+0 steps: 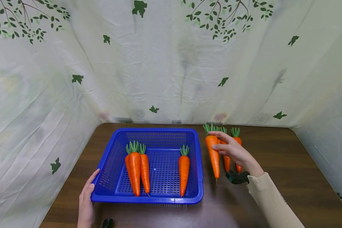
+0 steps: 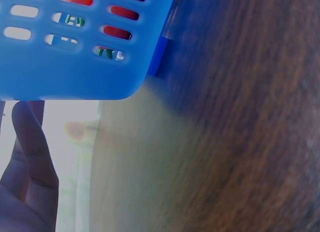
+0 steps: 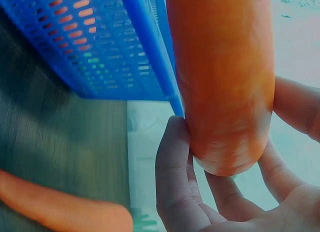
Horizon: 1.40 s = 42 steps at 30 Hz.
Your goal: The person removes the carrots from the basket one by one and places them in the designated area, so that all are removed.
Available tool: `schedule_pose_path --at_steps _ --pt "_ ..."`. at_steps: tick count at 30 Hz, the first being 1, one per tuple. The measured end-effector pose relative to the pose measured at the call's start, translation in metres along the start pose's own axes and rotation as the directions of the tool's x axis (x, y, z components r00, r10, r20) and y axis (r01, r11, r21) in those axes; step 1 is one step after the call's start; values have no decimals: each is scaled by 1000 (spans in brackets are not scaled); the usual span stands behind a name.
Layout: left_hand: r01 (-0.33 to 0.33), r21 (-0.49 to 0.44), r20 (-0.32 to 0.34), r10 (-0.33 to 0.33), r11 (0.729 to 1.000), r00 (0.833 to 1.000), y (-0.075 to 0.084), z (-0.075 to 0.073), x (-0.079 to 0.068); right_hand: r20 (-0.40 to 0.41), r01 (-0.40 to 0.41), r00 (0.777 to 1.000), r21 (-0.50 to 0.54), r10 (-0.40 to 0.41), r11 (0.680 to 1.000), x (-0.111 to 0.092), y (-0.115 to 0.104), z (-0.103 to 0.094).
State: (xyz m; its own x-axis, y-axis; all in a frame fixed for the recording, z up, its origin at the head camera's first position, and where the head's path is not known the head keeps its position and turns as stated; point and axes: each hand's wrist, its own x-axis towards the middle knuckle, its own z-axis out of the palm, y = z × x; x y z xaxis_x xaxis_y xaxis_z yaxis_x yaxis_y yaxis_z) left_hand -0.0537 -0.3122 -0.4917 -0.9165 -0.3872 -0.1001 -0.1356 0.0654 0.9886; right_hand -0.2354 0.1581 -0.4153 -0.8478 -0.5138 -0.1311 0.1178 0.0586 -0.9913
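Observation:
My right hand (image 1: 234, 151) grips an orange carrot (image 1: 212, 155) with green tops, just outside the right wall of the blue plastic basket (image 1: 199, 158). In the right wrist view the thumb and fingers hold the held carrot (image 3: 222, 87) around its thick end. Behind that hand, more carrots (image 1: 238, 160) lie on the table, partly covered by it. My left hand (image 1: 87, 198) touches the basket's left rim near its front corner, with its fingertips (image 2: 22, 114) right at the rim. Inside the basket, a cluster of three carrots (image 1: 135, 174) lies left and a single carrot (image 1: 184, 174) right.
The brown wooden table (image 1: 285, 177) reaches back to a pale curtain (image 1: 165, 63) printed with leaves, which also runs along both sides. A small dark object (image 1: 107, 223) shows at the front edge, near the left hand. A dark band (image 1: 237, 177) sits at the right wrist.

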Motion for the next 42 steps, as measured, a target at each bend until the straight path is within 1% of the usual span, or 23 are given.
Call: schedule_pose_path --at_steps 8,14,16,20,28,37,42 --pt "-10 8 -1 10 1000 1000 0 0 0 -41 6 999 -38 -8 999 -6 3 -10" --pt "-10 0 -5 10 1000 1000 0 1 0 -28 20 999 2 -20 1000 -9 4 -16" --pt "-16 4 -8 16 1000 1000 0 1 0 -27 26 999 1 -26 1000 -11 5 -18" --pt "-25 11 -8 26 1000 1000 -1 1 0 -47 9 999 -25 -10 1000 -15 5 -23" --pt "-47 11 -4 47 999 999 -1 2 1 -73 -10 997 -27 8 1000 -22 11 -33" --pt "-32 2 -11 32 999 999 -1 1 0 -84 0 996 -5 -1 1000 -29 16 -48" --pt "-15 7 -13 16 1000 1000 0 1 0 -89 11 996 -25 -13 1000 -33 18 -55"
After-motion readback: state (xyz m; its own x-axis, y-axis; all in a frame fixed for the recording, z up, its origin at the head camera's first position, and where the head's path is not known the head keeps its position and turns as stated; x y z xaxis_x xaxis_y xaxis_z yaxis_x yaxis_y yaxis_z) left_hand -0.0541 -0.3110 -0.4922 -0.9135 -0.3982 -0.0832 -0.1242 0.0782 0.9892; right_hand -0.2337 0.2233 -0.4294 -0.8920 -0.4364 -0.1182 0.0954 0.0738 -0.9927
